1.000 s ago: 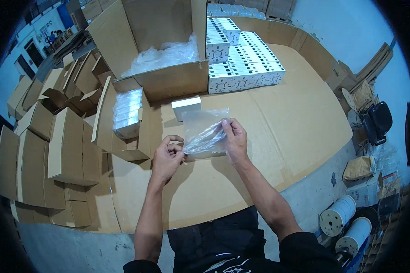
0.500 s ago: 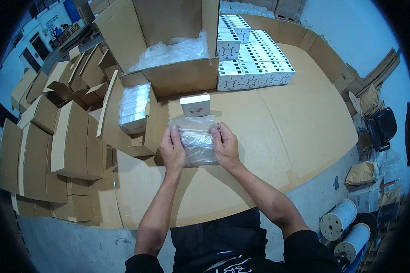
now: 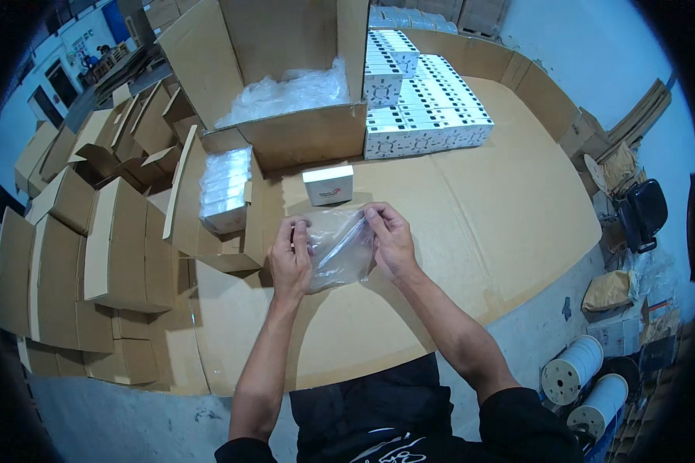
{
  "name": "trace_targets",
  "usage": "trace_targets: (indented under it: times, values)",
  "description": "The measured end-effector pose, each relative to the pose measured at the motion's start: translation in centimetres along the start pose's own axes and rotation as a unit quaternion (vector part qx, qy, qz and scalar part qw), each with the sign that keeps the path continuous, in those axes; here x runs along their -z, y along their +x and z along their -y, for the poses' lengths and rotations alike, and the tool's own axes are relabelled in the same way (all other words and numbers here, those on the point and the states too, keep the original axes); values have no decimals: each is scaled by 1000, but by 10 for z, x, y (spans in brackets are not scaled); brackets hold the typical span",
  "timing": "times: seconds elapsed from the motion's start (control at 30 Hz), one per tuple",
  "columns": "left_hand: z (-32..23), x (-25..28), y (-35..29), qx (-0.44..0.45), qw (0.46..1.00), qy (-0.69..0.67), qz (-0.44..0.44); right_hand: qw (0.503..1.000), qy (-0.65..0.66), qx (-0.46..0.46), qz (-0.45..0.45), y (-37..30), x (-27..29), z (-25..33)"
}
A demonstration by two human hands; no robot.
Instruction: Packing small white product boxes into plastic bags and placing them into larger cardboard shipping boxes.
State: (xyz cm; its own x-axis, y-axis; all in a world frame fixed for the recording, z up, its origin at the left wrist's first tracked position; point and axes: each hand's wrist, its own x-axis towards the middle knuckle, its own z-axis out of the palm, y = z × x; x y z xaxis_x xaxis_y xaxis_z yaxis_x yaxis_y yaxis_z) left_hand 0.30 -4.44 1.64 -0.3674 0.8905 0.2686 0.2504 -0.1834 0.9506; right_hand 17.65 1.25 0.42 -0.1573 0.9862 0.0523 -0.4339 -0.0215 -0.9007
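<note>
My left hand [image 3: 289,258] and right hand [image 3: 392,241] pinch a clear plastic bag [image 3: 338,247] above the cardboard-covered table [image 3: 479,208]; spreading its mouth evenly should help.

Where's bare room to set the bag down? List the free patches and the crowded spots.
Free: the cardboard tabletop right of the right hand, below the white box stack; also the strip between the hands and the table's near edge. Crowded: left of the left hand, with open cartons; ahead, the small white box and big carton.
</note>
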Motion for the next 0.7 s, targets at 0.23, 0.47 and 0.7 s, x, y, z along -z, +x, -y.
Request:
trace_targets:
  times: [0.23, 0.47, 0.7]
  values:
    - [-2, -6, -4, -51, 996, 47, -53, 968, -248, -14, -20, -22, -20, 4]
    - [7, 3, 3, -5, 987, -123, -101, 945, -303, 121, -36, -15, -14, -3]
    - [-9, 5, 0, 183, 956, -118, 198, 955, -279, 93, -36, -11, 0, 1]
